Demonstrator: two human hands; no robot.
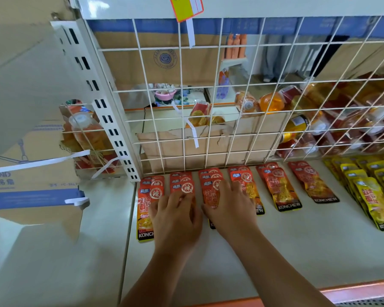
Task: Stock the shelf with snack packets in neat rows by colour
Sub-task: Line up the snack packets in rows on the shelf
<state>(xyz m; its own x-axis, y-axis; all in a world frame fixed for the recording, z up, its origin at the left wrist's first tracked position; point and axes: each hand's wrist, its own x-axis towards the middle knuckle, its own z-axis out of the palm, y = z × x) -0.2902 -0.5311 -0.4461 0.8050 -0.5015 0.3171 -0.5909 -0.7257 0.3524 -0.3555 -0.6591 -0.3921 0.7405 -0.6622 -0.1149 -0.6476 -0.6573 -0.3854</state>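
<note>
So the red packets sit at the back left of the shelf (297, 240), six little shingled stacks side by side, each one running long-ways from the wire grid (208, 138) towards the front edge. The yellow packets (372, 196) are in their own rows off to the right, well apart from the hands.

What matters here: the second red stack (182, 185) and third red stack (210, 185) lie right under and just ahead of the fingers, long axis pretty much in line with the forearms. The left hand (175, 216) is on the second stack, with the leftmost stack (150, 196) just beside its thumb side. The right hand (231, 207) covers the third, and its outer fingers reach the fourth stack (245, 180).

Both hands are palm down, fingers spread and mostly straight, lying flat on the packets. Nothing is pinched or wrapped, it looks like pressing. Both arms come in from the front edge, angling slightly left.

My guess is this is squaring up, so any nudge goes along that front-to-back axis.
</note>
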